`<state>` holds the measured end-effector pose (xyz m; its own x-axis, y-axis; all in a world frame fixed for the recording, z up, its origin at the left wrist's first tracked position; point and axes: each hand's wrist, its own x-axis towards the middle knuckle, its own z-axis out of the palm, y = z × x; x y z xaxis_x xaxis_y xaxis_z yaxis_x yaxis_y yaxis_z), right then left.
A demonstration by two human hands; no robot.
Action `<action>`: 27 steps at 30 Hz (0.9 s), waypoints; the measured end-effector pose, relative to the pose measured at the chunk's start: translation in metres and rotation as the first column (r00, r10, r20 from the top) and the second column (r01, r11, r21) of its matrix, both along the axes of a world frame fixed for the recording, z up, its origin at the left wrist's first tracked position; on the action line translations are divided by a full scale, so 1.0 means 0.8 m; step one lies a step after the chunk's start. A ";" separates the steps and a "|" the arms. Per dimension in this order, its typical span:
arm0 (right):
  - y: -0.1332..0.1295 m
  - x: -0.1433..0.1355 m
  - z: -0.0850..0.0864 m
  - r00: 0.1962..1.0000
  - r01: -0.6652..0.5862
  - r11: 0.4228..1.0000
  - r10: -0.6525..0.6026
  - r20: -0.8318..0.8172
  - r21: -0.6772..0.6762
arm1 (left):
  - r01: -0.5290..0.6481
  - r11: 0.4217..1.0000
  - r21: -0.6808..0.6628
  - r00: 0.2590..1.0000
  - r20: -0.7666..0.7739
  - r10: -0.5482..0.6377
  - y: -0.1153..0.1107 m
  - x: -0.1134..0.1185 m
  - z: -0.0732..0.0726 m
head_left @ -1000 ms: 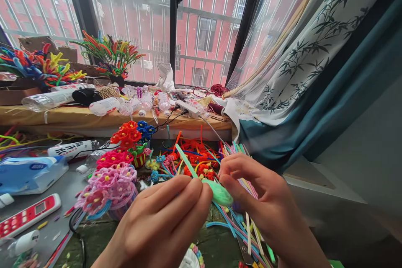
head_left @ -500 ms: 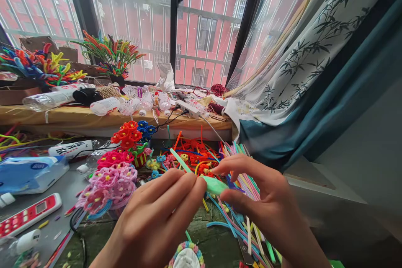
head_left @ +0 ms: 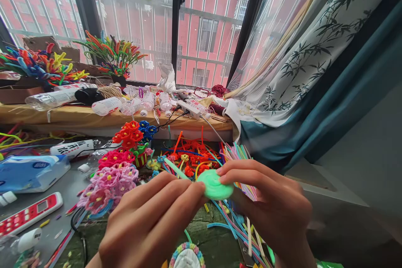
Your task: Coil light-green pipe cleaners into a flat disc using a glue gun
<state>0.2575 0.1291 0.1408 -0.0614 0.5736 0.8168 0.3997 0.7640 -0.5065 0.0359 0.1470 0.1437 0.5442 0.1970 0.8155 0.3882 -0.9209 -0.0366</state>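
A flat light-green coil (head_left: 215, 185) of fuzzy stem is held up between both hands over the middle of the table. My left hand (head_left: 153, 217) pinches its left edge, and a straight green end (head_left: 176, 168) sticks out above those fingers toward the upper left. Fingers of my right hand (head_left: 270, 201) press on the coil's right side, with the thumb mostly hidden beneath. Below the hands lies a round pastel-beaded ring (head_left: 187, 255) with a white centre.
Pink fuzzy flowers (head_left: 108, 182) and red ones (head_left: 128, 134) stand left of the hands. Loose coloured stems (head_left: 224, 217) lie below the right hand. Farther left are a red remote (head_left: 31, 213) and a blue packet (head_left: 33, 171). Bottles (head_left: 108, 106) line the sill.
The coil has turned from nearly edge-on to showing its round face. My right hand has moved from beside it onto its edge. The green end has dipped lower.
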 end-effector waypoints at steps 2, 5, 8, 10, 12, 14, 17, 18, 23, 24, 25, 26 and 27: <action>0.000 0.001 0.000 0.999 -0.040 0.999 0.040 -0.015 0.007 | 0.032 0.999 0.002 0.999 -0.010 -0.032 0.002 -0.001 0.001; 0.002 0.001 -0.001 0.996 -0.082 0.997 0.082 -0.040 0.003 | 0.002 0.999 0.046 1.000 0.000 -0.002 0.005 -0.004 -0.007; 0.008 0.002 -0.003 0.992 -0.122 0.990 0.124 -0.026 0.065 | -0.104 0.989 0.106 0.993 0.074 0.097 0.006 -0.007 -0.015; 0.012 0.003 -0.004 0.990 -0.139 0.985 0.141 -0.010 0.102 | -0.101 0.990 0.096 0.994 0.042 0.098 0.007 -0.009 -0.015; 0.016 0.002 -0.004 0.990 -0.140 0.985 0.143 -0.019 0.105 | -0.054 0.998 0.044 0.998 -0.038 0.056 0.008 -0.007 -0.009; 0.017 0.000 -0.005 0.988 -0.139 0.986 0.144 -0.062 0.087 | -0.041 0.999 0.004 0.999 -0.029 0.042 0.010 -0.001 -0.001; 0.016 -0.005 -0.004 0.976 -0.171 0.985 0.166 -0.143 -0.018 | -0.122 0.991 -0.046 0.979 0.162 0.128 0.012 0.013 0.007; 0.014 -0.007 -0.004 0.967 -0.197 0.977 0.179 -0.183 -0.082 | -0.140 0.986 -0.094 0.961 0.226 0.158 0.013 0.018 0.008; 0.011 -0.013 -0.002 0.887 -0.370 0.835 0.187 -0.423 -0.407 | 0.006 0.809 -0.588 0.902 0.352 0.249 0.015 0.026 0.007; 0.012 -0.014 -0.001 0.874 -0.395 0.801 0.177 -0.452 -0.450 | 0.066 0.725 -0.685 0.892 0.366 0.265 0.015 0.026 0.008; 0.013 -0.015 -0.001 0.862 -0.418 0.768 0.167 -0.479 -0.486 | 0.129 0.638 -0.759 0.877 0.387 0.284 0.015 0.026 0.008; 0.013 -0.016 -0.001 0.850 -0.440 0.740 0.159 -0.503 -0.509 | 0.190 0.556 -0.809 0.858 0.412 0.306 0.015 0.027 0.009; 0.015 -0.017 -0.001 0.838 -0.455 0.718 0.146 -0.525 -0.527 | 0.241 0.491 -0.837 0.838 0.435 0.329 0.015 0.028 0.010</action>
<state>0.2438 0.1407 0.1401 -0.0668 0.9588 0.2761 -0.1646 0.2623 -0.9508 0.0582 0.1588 0.1517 0.1051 0.9336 0.3425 0.1210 -0.3538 0.9275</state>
